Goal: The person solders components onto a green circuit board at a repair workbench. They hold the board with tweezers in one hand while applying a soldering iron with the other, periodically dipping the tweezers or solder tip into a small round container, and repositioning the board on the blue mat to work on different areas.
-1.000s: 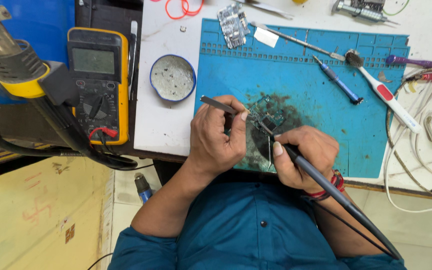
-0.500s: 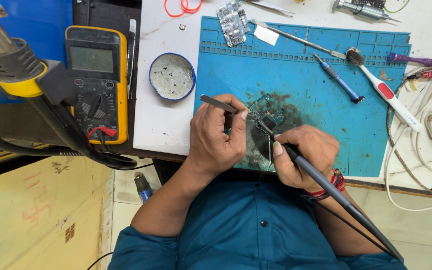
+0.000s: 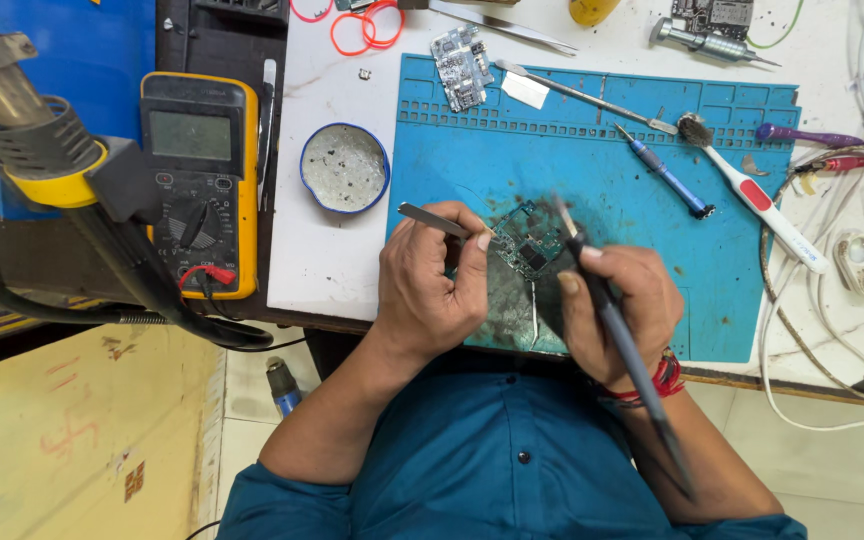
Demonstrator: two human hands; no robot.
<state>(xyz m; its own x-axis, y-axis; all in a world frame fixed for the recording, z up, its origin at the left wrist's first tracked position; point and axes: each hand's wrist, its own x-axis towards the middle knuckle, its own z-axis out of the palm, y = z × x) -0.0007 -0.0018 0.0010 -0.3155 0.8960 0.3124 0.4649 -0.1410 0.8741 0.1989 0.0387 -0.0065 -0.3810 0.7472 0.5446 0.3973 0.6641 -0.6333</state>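
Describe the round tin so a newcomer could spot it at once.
Start at the blue silicone work mat on the white table. Just off its left edge, right of the yellow multimeter, sits a shallow round blue-rimmed tin, the only circular dish, with a grey crusted inside.

Tweezers' [image 3: 432, 219] tips behind left hand [image 3: 432, 290]

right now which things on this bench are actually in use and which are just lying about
In use:
- left hand holding metal tweezers
- right hand holding a soldering iron
- circuit board on the blue mat

Lying about:
- yellow multimeter
- round tin
- blue screwdriver
- toothbrush
- small board
- red rubber bands
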